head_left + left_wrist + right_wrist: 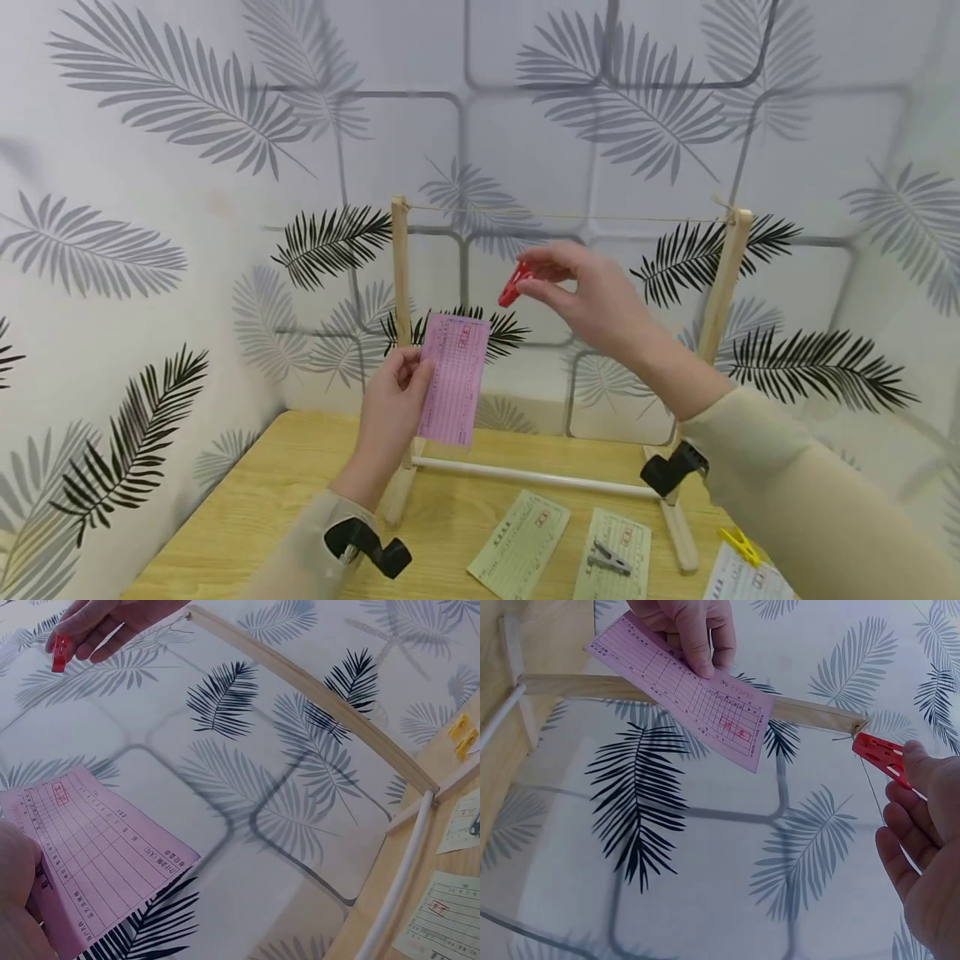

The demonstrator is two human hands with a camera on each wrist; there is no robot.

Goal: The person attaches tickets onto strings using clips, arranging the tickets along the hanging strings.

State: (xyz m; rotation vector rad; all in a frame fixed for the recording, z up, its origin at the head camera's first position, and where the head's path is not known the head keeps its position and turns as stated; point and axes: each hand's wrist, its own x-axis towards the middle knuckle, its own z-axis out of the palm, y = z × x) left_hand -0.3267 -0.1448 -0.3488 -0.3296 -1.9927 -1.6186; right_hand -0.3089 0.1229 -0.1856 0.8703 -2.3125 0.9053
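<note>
My left hand [390, 408] pinches a pink printed slip [454, 379] by its left edge and holds it upright beside the left post of a wooden stand [401, 275]. The slip also shows in the left wrist view [97, 859] and in the right wrist view [686, 694]. My right hand [592, 300] pinches a red clothespin [514, 285] between thumb and fingertips, a little below the thin string [570, 217] stretched between the two posts. The clothespin [881, 756] points toward the slip, a short gap away from it.
On the wooden table [247, 508] lie two green slips [519, 546], one with a grey clip [607, 558] on it. A white slip [746, 579] and a yellow clothespin [741, 546] lie at the right. A white rod [532, 477] joins the stand's feet. A leaf-patterned wall stands close behind.
</note>
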